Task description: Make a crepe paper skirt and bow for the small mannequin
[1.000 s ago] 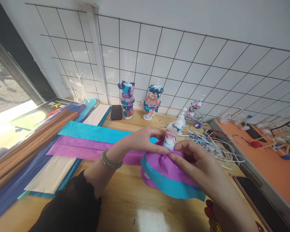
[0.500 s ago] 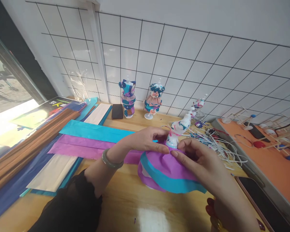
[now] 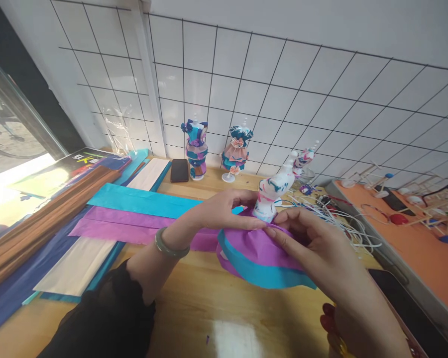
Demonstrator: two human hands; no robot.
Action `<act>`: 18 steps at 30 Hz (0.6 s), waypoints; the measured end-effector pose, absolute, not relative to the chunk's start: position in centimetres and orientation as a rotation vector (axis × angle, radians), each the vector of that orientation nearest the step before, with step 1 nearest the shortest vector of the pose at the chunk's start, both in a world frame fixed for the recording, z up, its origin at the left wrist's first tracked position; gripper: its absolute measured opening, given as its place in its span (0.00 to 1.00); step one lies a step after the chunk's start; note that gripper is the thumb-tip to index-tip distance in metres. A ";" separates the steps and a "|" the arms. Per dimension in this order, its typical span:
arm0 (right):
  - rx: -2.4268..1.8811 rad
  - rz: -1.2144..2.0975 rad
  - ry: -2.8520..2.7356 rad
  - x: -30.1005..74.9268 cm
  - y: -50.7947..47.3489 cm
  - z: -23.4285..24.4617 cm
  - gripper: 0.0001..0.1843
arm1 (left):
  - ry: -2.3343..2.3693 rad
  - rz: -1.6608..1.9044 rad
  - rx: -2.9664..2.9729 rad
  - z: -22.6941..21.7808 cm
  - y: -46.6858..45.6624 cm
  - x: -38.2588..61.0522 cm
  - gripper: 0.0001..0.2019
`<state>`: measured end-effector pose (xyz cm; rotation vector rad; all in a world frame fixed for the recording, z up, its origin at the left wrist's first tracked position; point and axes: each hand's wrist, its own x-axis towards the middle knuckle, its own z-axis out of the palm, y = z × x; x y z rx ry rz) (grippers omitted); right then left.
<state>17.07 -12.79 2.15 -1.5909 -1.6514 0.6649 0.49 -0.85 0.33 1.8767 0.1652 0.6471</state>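
Note:
A small white dress form [image 3: 274, 191] with pink and teal paint smears leans to the upper right between my hands. Around its waist sits a paper skirt [image 3: 254, 246], purple with a turquoise band along the lower edge. My left hand [image 3: 229, 211] pinches the skirt's gathered top edge at the left of the waist, its thumb lying along the purple paper. My right hand [image 3: 309, 241] pinches the same edge from the right, thumb tip close to the left thumb. The form's base is hidden under the skirt.
Turquoise paper strips [image 3: 145, 201] and purple strips [image 3: 134, 226] lie to the left, with brown paper [image 3: 52, 221] beyond. Two dressed forms [image 3: 197, 149] stand by the tiled wall near a black phone [image 3: 179, 170]. White cords [image 3: 343, 223] and a larger phone [image 3: 403, 303] lie at right.
The dress form and skirt have tipped slightly and shifted a little, with both hands still pinching the waist edge. The thumbs are closer together. The whole view has moved slightly.

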 end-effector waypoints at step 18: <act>-1.682 0.414 -1.750 14.8 -15.4 5.2 0.15 | 0.143 0.714 1.883 0.7 -1.6 0.1 0.22</act>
